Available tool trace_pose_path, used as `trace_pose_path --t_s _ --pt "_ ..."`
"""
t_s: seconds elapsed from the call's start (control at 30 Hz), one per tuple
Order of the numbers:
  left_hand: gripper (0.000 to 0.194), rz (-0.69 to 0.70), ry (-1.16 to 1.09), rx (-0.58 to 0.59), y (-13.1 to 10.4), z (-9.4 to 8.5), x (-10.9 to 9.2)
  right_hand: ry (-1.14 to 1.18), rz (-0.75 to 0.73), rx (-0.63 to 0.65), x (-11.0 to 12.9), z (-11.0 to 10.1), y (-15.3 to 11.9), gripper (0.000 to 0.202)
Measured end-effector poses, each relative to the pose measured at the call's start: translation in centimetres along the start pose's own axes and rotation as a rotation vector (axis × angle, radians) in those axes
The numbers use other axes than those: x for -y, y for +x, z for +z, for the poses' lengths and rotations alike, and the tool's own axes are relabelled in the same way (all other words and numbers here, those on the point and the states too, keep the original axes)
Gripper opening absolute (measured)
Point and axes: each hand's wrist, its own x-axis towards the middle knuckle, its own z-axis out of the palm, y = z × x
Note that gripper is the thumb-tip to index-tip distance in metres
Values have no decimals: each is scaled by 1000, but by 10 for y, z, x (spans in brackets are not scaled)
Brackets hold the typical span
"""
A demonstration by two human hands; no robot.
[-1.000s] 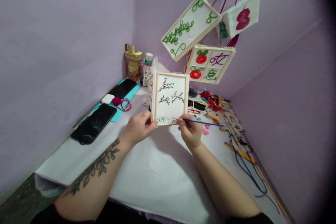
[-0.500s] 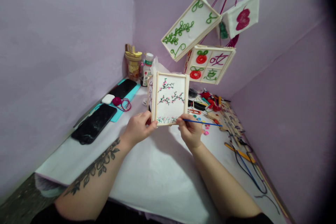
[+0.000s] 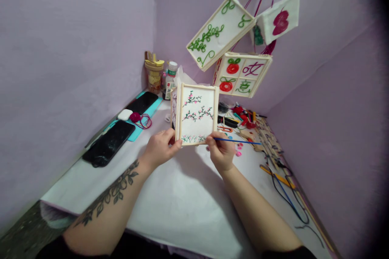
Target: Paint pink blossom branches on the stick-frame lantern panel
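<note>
In front of me a wood-framed paper lantern (image 3: 197,127) is held upright over the table. Its white front panel carries dark green branches with pink blossoms and a row of small flowers along the bottom. My left hand (image 3: 162,147) grips the lower left corner, thumb on the frame. Between the fingers of my right hand (image 3: 221,151) is a thin blue paintbrush (image 3: 243,141), its handle pointing right. That hand is at the lantern's lower right corner; the brush tip is hidden by my fingers or too small to make out.
Decorated lanterns (image 3: 220,32) hang from purple cords at upper right. Phones (image 3: 109,143), a white case (image 3: 125,114) and purple yarn (image 3: 135,117) lie left. A jar (image 3: 154,75) and bottle (image 3: 169,81) stand behind. Paint blobs (image 3: 238,153), pliers (image 3: 228,122) and a yellow cutter (image 3: 278,176) lie right.
My right hand has shifted slightly right with the paintbrush, away from the row of flowers at the panel's bottom. My left hand and the lantern stay in place.
</note>
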Motion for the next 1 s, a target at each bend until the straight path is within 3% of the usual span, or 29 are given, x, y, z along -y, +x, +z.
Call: trace_pose_path --t_s 0.47,0.83,1.0 --pt "25 -2 15 2 1 1 0 -45 -44 22 4 1 3 6" --pt "25 -2 24 -10 0 2 1 208 155 -115 1 4 0 9" --pt "24 -4 15 -12 0 1 1 140 85 -74 -2 3 -1 7"
